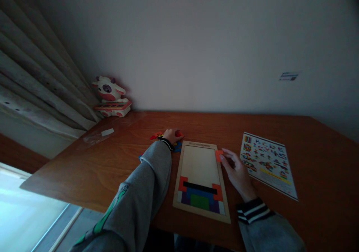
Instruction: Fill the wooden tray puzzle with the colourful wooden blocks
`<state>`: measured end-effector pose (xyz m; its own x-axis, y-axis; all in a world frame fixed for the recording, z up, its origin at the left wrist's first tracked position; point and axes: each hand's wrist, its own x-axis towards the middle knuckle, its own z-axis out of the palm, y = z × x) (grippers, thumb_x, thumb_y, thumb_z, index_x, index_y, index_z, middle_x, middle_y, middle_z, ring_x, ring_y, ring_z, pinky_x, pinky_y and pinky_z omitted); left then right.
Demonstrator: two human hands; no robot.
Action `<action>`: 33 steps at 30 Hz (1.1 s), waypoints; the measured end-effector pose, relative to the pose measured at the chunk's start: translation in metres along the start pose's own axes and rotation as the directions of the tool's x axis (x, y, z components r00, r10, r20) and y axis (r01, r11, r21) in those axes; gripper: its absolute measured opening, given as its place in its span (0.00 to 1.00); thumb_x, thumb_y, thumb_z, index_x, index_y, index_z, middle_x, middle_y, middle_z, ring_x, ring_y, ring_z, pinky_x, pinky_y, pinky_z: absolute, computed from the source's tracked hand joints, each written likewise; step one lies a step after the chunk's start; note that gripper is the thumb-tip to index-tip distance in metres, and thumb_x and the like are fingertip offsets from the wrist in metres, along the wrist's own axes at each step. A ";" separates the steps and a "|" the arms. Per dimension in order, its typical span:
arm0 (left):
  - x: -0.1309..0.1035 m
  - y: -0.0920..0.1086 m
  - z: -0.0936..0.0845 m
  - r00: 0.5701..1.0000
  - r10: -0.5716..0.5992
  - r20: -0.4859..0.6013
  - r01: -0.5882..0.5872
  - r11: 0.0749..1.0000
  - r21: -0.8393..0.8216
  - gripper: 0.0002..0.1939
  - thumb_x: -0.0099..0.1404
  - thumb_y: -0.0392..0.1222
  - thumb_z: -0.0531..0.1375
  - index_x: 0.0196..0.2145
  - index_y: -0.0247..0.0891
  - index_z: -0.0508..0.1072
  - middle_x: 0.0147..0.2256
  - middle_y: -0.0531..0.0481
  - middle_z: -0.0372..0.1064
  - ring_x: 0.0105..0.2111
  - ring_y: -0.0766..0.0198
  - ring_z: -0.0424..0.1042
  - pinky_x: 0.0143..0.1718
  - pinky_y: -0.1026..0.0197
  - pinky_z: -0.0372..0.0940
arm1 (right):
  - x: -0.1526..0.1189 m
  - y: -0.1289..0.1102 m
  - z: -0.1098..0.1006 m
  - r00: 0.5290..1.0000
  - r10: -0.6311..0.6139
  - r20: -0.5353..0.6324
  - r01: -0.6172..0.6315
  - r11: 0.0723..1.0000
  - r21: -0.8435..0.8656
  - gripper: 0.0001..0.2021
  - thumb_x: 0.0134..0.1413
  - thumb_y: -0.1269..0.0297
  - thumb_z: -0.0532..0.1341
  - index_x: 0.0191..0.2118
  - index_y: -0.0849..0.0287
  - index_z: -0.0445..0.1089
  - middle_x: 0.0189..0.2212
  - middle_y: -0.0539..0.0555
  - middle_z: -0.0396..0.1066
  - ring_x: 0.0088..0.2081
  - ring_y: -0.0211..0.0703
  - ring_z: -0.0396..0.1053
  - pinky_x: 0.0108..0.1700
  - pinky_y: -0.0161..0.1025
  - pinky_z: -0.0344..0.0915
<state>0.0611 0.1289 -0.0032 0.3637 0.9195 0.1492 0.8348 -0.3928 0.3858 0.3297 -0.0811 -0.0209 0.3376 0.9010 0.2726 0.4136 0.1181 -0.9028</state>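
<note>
A wooden puzzle tray (pixel 202 207) lies on the brown table (pixel 117 162) in front of me, its near end filled with red, black, blue, purple and green blocks. My right hand (pixel 238 173) rests at the tray's right edge and pinches a small red block (pixel 219 155) over the rim. My left hand (pixel 171 135) reaches past the tray's far left corner and sits on a pile of loose coloured blocks (pixel 157 136), fingers curled over a red piece.
A printed pattern sheet (pixel 266 162) lies right of the tray. A cow-shaped toy (pixel 110 96) stands in the far left corner by the curtain (pixel 36 83). A clear plastic bag (pixel 97 136) lies near the left table edge. A wall is behind.
</note>
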 end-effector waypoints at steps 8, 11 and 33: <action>-0.006 -0.004 -0.005 0.995 0.103 0.015 -0.097 0.969 -0.228 0.23 0.55 0.43 0.69 0.48 0.32 0.74 0.40 0.45 0.79 0.38 0.61 0.78 0.41 0.63 0.73 | 0.001 0.004 0.001 1.000 -0.011 -0.010 0.012 1.000 0.011 0.24 0.58 0.46 0.58 0.52 0.58 0.68 0.43 0.61 0.76 0.43 0.51 0.73 0.46 0.50 0.70; -0.012 0.000 -0.013 0.988 0.153 0.012 -0.144 0.949 -0.282 0.24 0.56 0.43 0.69 0.48 0.31 0.74 0.42 0.44 0.78 0.38 0.62 0.78 0.42 0.63 0.74 | 0.001 0.003 0.001 1.000 -0.012 -0.014 0.013 1.000 0.013 0.24 0.57 0.45 0.58 0.51 0.58 0.68 0.43 0.61 0.76 0.43 0.51 0.74 0.46 0.49 0.70; -0.129 0.069 -0.007 0.674 0.735 0.071 -0.644 0.632 -0.432 0.17 0.59 0.48 0.67 0.45 0.40 0.76 0.43 0.44 0.77 0.44 0.59 0.76 0.49 0.60 0.69 | 0.000 0.005 0.000 0.999 -0.031 -0.009 0.031 1.000 -0.002 0.24 0.57 0.44 0.58 0.51 0.58 0.68 0.43 0.61 0.76 0.42 0.51 0.74 0.45 0.49 0.69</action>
<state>0.0690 -0.0169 0.0106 0.8883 0.3297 0.3196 0.1149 -0.8334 0.5406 0.3315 -0.0809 -0.0251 0.3322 0.8930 0.3037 0.4260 0.1452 -0.8930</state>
